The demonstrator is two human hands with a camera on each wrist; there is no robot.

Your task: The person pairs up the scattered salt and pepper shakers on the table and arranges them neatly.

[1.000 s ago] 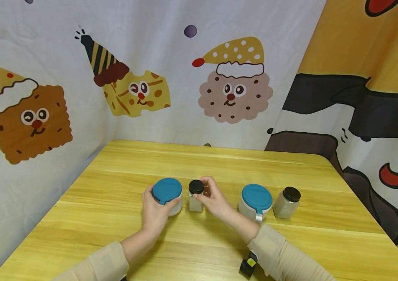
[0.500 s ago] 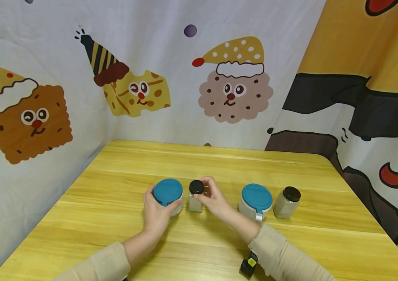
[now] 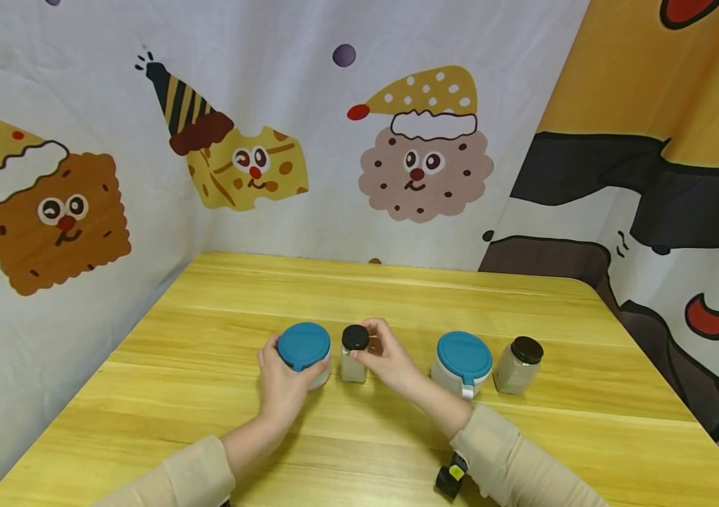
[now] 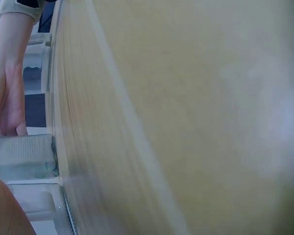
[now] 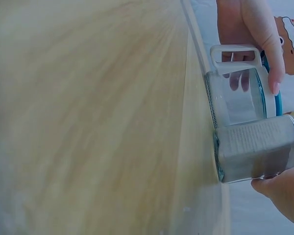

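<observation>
At the middle of the table, my left hand (image 3: 283,387) grips a clear jar with a blue lid (image 3: 304,345). The right wrist view shows its white handle (image 5: 235,48) and glass wall. Just right of it, in the head view, my right hand (image 3: 391,360) holds a small glass jar with a black lid (image 3: 354,366), thumb in front and fingers behind. Both jars stand upright, a narrow gap apart. In the left wrist view the small jar (image 4: 27,156) lies between the two hands, its base at the tabletop.
To the right stand a second blue-lidded jar (image 3: 463,355), handle toward me, and another black-lidded glass jar (image 3: 516,370) beside it. A small black device with a yellow mark (image 3: 450,480) is by the right sleeve. A cartoon-printed curtain (image 3: 334,232) hangs behind the wooden table (image 3: 258,282).
The left hand and its blue-lidded jar shifted very slightly right and nearer between the first two frames, then stayed. The right hand and small jar look nearly still.
</observation>
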